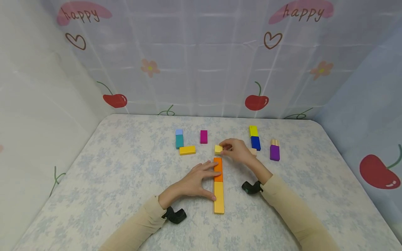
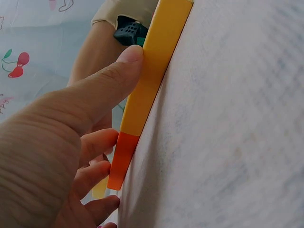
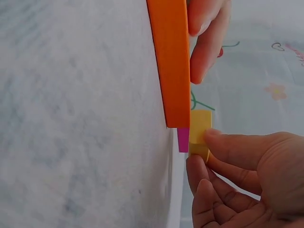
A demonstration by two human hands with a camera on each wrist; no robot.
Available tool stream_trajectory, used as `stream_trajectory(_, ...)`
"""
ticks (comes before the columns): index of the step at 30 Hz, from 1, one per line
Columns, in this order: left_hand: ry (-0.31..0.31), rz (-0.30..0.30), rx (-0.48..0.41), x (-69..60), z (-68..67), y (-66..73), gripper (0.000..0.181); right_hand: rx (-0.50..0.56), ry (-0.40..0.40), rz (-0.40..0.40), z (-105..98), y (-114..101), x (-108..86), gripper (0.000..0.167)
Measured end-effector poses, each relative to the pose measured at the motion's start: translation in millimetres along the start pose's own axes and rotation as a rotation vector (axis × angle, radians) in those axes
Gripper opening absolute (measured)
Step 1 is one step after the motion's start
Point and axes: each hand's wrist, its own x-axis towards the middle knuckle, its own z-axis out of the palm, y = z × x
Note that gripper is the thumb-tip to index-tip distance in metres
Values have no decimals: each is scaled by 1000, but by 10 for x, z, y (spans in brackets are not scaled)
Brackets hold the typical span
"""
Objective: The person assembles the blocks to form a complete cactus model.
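Note:
An orange block (image 1: 218, 169) and a longer amber block (image 1: 218, 198) lie end to end in a line on the table. Along their left side rests my left hand (image 1: 196, 179), thumb touching the amber block and fingertips on the orange one, fingers fairly straight. Just past the far end of the orange block, my right hand (image 1: 237, 150) pinches a small pale yellow block (image 1: 218, 150) between thumb and fingers. In the right wrist view this yellow block (image 3: 200, 128) appears beyond the orange block's end (image 3: 173, 71), its far side partly hidden by fingers.
Behind the hands lie a golden yellow block (image 1: 187, 150), a teal block (image 1: 179, 142), a light blue block (image 1: 179, 132) and a magenta block (image 1: 203, 137). To the right are a bright yellow block (image 1: 253, 131), blue block (image 1: 255, 143), purple block (image 1: 274, 153) and a partly hidden beige block (image 1: 253, 151).

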Motion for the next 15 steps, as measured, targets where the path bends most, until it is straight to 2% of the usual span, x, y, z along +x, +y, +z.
stream_trajectory(15,-1,0,-1,-5,7,-13,82,4,-45,13,44,-18,-57,27)
